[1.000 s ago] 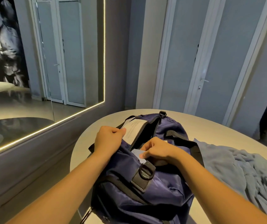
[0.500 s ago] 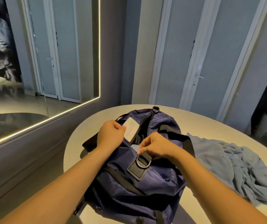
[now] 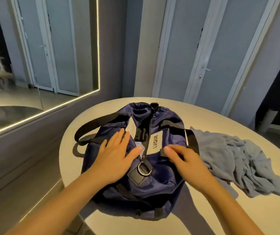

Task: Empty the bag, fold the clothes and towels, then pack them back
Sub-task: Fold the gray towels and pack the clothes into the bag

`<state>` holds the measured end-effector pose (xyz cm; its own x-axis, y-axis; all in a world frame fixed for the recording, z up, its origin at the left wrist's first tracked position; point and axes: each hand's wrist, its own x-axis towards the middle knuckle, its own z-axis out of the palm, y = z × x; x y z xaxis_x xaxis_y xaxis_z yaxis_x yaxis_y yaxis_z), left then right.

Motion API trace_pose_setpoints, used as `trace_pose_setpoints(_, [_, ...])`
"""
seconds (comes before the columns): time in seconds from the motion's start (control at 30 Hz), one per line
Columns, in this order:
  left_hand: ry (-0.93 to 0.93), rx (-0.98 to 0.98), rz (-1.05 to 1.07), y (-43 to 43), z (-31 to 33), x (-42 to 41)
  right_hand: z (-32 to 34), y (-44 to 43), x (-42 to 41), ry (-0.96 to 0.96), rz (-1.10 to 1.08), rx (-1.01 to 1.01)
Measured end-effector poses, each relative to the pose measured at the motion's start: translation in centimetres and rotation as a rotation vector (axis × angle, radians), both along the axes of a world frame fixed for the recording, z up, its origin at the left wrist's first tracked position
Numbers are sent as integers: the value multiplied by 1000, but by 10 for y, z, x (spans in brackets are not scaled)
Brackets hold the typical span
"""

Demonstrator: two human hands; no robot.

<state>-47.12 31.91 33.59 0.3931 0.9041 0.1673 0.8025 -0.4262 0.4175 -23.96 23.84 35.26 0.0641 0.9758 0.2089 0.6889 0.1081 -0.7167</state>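
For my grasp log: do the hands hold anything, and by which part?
Nothing is held. The left hand lies flat on the navy bag beside its opening; the right hand is open above its top.

Your 2 hands sit level, a little apart. Your left forearm (image 3: pixel 64 197) angles in from the lower left; your left hand (image 3: pixel 117 155) lies palm down, fingers straight and slightly spread. Your right forearm (image 3: pixel 234 206) comes from the lower right; your right hand (image 3: pixel 185 161) is palm down, fingers loosely extended, fingertips blurred.
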Motion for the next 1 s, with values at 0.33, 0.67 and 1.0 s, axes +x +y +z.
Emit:
trace_pose_setpoints(0.33, [113,220,30,42,-46,11,-77,21,-3,-205,-32,68])
trace_pose_setpoints(0.67, [58,17,124,56,-26,46,-72,75,-2,-231,-50,12])
trace_pose_setpoints(1.0, [105,275,118,81,-62,46,-77,-7,86,-505,-499,165])
